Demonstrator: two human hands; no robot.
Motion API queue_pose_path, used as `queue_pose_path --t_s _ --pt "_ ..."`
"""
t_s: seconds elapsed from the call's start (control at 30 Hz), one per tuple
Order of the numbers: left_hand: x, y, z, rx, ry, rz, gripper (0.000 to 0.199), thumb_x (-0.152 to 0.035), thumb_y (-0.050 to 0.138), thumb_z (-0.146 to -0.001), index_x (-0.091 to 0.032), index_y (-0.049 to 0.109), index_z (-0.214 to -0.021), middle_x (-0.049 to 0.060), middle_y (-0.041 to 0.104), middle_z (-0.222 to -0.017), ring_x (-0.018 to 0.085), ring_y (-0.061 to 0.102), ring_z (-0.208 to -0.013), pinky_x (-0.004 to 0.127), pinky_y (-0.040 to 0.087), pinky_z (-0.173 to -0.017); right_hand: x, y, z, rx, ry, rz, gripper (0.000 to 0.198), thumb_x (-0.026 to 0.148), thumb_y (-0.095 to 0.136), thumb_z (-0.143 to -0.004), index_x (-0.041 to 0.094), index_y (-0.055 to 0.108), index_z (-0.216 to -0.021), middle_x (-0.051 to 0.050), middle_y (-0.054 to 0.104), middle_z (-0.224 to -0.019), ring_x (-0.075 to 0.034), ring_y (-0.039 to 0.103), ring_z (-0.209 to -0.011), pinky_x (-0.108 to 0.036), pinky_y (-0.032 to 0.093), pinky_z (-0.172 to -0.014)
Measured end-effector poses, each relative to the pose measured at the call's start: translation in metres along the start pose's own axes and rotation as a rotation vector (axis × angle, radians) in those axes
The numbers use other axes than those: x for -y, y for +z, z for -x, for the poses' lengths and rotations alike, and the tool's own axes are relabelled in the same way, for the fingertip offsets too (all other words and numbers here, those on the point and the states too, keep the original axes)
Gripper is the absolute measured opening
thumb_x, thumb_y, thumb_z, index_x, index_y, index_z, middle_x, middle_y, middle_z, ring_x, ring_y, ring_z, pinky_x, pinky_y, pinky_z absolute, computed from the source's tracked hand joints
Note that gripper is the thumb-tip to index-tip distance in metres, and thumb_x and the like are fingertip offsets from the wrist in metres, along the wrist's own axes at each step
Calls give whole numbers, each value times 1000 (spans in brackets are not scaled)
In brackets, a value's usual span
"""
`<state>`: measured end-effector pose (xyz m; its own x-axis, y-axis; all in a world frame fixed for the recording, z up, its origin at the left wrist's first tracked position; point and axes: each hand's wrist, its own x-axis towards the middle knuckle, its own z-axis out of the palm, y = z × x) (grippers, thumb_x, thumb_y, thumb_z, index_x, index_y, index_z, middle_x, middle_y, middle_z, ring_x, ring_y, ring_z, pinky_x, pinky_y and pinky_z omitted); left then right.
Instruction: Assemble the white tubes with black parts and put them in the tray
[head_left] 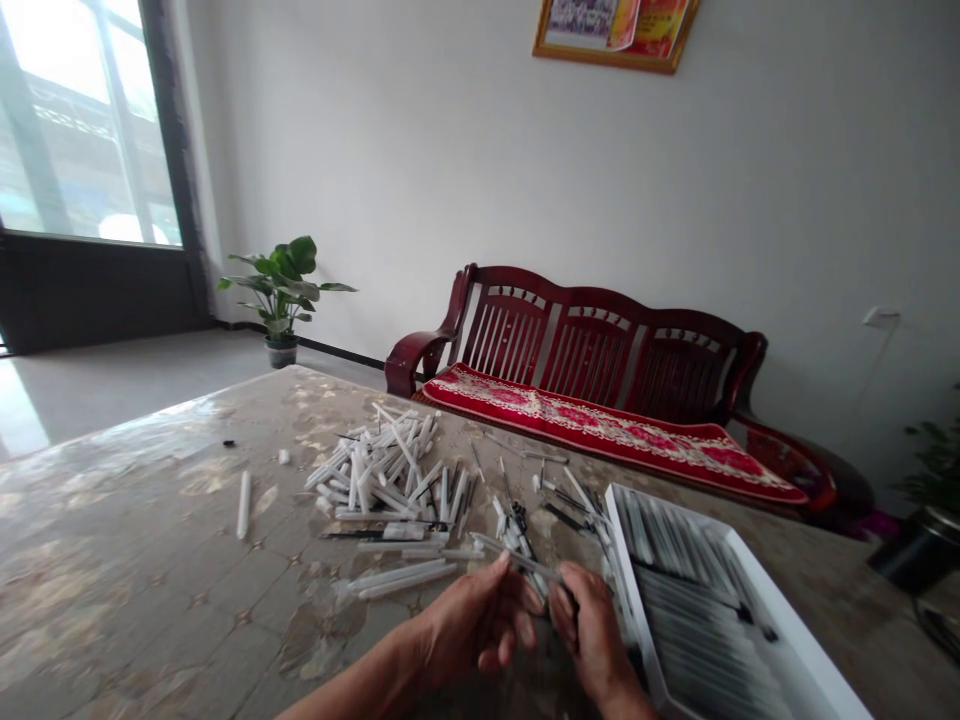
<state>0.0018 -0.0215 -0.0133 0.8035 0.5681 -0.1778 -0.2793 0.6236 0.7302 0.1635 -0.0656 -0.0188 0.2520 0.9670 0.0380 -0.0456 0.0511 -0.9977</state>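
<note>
A slim translucent pen-like tube (534, 566) slants between my two hands, slightly blurred. My left hand (476, 622) has its thumb and forefinger at the tube's left part, the other fingers loosely curled below. My right hand (596, 632) is closed around its right end, where something dark shows by the thumb. Just beyond my hands lie loose thin black-and-clear pieces (517, 530). To the left is a heap of whitish tubes (382, 465), with several more tubes (401, 578) lying flat near my left wrist.
At my right stands a white open box (780, 610) filled with rows of slim clear-and-black sticks. On the patterned table (150, 600) lie a single white tube (244, 505) and a small black piece (229, 443). Behind are a red wooden bench (585, 340) and a potted plant (281, 285).
</note>
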Motion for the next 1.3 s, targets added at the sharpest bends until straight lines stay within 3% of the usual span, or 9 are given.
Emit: queue_pose_path --t_s 0.1,0.33,0.5,0.6,0.77,0.93,1.03,1.2,1.3 --pt "-3 -2 1 52 -81 74 51 -58 54 -86 -9 68 -83 8 69 -62 8 52 -37 16 23 -30 -1 -1 1 46 81 -109 48 58 59 -75 25 33 -51 11 27 -38 -6 20 -34 -22 14 -35" --pt "-7 0 5 105 -195 103 33 -41 62 -82 -10 67 -70 5 63 -52 5 41 -30 16 10 -29 0 -3 1 156 28 -215 51 58 56 -78 25 31 -48 11 22 -36 -5 15 -34 -22 14 -37" --pt "-17 2 12 134 -293 81 61 -66 52 -84 -9 69 -69 5 57 -45 3 27 -25 16 3 -30 6 -5 6 216 132 -100 45 59 55 -73 25 34 -52 11 23 -36 -6 17 -34 -22 16 -37" --pt "-18 0 20 176 -308 13 54 -59 59 -83 -9 70 -66 4 54 -43 2 23 -25 16 5 -29 6 -3 8 219 153 -23 44 63 54 -71 24 40 -55 10 26 -38 -7 19 -35 -22 17 -38" --pt "-5 -3 20 123 -179 5 32 -39 78 -75 -9 72 -67 4 61 -49 4 42 -32 14 19 -30 8 -10 -2 84 19 152 48 65 53 -79 22 49 -59 7 40 -44 -9 33 -39 -22 26 -41" --pt "-5 -5 3 -128 120 258 25 -30 85 -68 -13 71 -80 3 71 -70 6 60 -50 12 42 -44 8 -29 -13 -180 -236 643 22 45 61 -79 23 65 -80 -1 68 -74 -20 63 -69 -28 46 -65" --pt "-8 -8 -5 -265 216 284 26 -27 86 -67 -14 69 -82 4 73 -76 8 64 -56 14 46 -48 2 -30 -12 -156 -319 909 11 29 59 -80 26 68 -86 -3 72 -89 -23 67 -84 -30 46 -74" --pt "-3 -9 -11 -396 295 261 26 -24 86 -67 -14 68 -83 5 74 -78 9 65 -57 16 50 -52 -4 -17 -10 -36 -399 1236 24 15 60 -78 29 70 -93 -2 72 -92 -24 66 -90 -29 44 -74" --pt "0 -8 -11 -439 309 242 26 -22 87 -64 -14 68 -81 4 74 -76 10 66 -58 18 52 -54 -4 -10 -9 -36 -415 1387 29 10 59 -78 29 71 -95 -3 72 -93 -25 65 -91 -31 43 -75"
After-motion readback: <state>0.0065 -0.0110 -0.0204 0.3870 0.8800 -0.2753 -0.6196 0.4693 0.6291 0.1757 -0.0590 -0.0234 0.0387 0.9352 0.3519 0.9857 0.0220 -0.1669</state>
